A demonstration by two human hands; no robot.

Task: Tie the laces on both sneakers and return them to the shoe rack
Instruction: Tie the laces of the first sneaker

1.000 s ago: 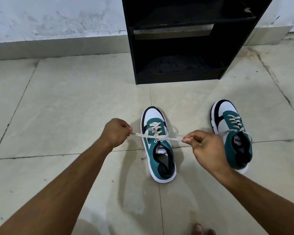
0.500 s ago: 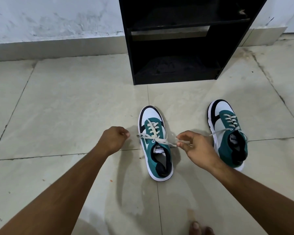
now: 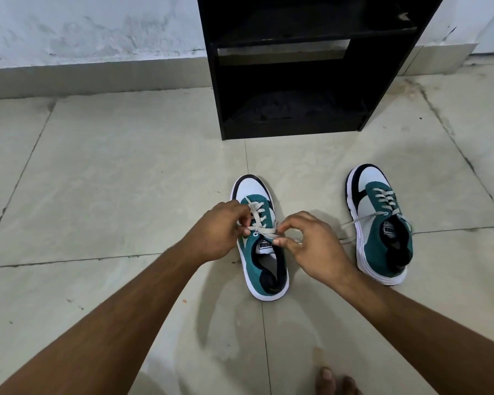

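Where hands meet, lace ends hidden.

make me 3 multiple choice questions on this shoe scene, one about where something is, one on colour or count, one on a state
1. Where is the shoe rack?
A. against the wall, beyond the two sneakers
B. behind the person
C. between the two sneakers

2. How many sneakers are on the floor?
A. one
B. two
C. three

3. What state are the laces of the right-side sneaker in?
A. tied in a bow
B. removed
C. loose, one end trailing on the floor

Answers:
1. A: the black rack stands at the wall, with both shoes on the tiles in front of it.
2. B: the near sneaker under the left hand and right hand, and another to its right.
3. C: a lace end lies on the tile beside that shoe, no bow visible.
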